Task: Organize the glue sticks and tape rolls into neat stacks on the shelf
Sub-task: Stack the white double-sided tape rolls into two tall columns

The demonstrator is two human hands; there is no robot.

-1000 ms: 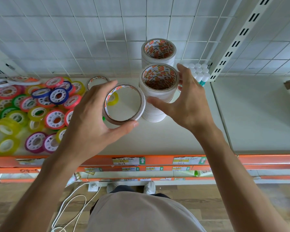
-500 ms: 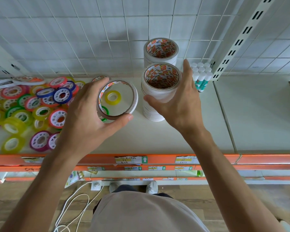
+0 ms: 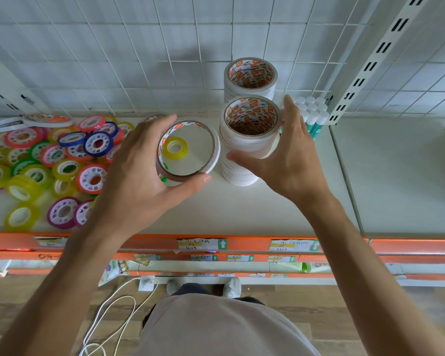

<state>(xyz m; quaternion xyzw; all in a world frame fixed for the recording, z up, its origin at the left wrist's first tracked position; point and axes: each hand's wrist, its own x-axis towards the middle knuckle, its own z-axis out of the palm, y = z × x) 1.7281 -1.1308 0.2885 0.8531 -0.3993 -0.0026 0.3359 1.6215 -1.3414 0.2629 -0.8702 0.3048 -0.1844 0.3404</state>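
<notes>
My left hand (image 3: 136, 173) holds a wide white tape roll (image 3: 211, 160) above the shelf, just left of the near tape stack (image 3: 244, 150). Through the roll's hole shows a small yellow tape roll (image 3: 175, 148) lying on the shelf. My right hand (image 3: 290, 155) curves around the right side of the near stack, thumb at its front and fingers along its side. A second white tape stack (image 3: 251, 75) stands behind it against the wall. Glue sticks (image 3: 314, 114) with white caps stand upright right of the stacks, partly hidden by my right hand.
A heap of several small coloured tape rolls (image 3: 49, 160) covers the left of the white shelf (image 3: 242, 209). Orange price rail (image 3: 409, 246) runs along the front edge. A slotted upright (image 3: 370, 65) rises at the right. White cable (image 3: 118, 312) lies on the floor.
My left hand has carried the white roll up and slightly right, closer to the near stack. My right hand stays around that stack.
</notes>
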